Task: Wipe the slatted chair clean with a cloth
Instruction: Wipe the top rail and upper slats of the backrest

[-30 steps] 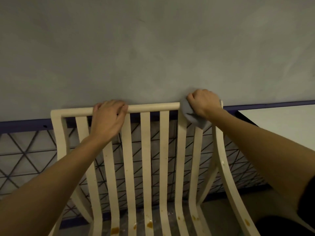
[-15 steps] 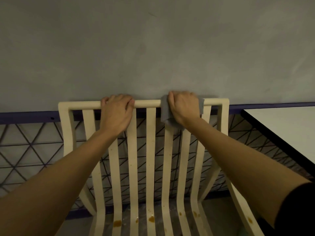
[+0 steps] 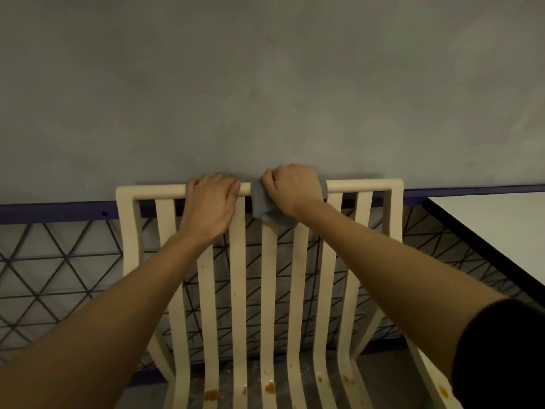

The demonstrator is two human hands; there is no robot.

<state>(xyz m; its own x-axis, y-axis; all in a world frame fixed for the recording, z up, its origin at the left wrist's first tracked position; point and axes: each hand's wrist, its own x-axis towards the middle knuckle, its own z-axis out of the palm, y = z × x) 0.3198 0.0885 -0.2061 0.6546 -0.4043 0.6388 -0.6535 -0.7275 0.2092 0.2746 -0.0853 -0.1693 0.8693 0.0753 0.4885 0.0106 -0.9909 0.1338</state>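
A cream slatted chair point(image 3: 362, 186) faces me, its back against a grey wall. My left hand point(image 3: 211, 206) grips the top rail left of centre, fingers curled over it. Right beside it, my right hand point(image 3: 292, 187) clutches a grey cloth point(image 3: 261, 203) wrapped over the same rail near the middle. The cloth hangs a little below the rail over two slats. Brown stains point(image 3: 269, 388) dot the seat slats at the bottom and faint specks mark the back slats.
A grey wall point(image 3: 265, 84) stands directly behind the chair, with a dark blue trim and a triangle-patterned panel point(image 3: 53, 261) below it. A white table with a black edge point(image 3: 483, 246) juts in at the right, close to the chair's side.
My right hand has slid the cloth leftward along the top rail, from the right corner to the middle, stopping next to my left hand. The left hand kept its grip.
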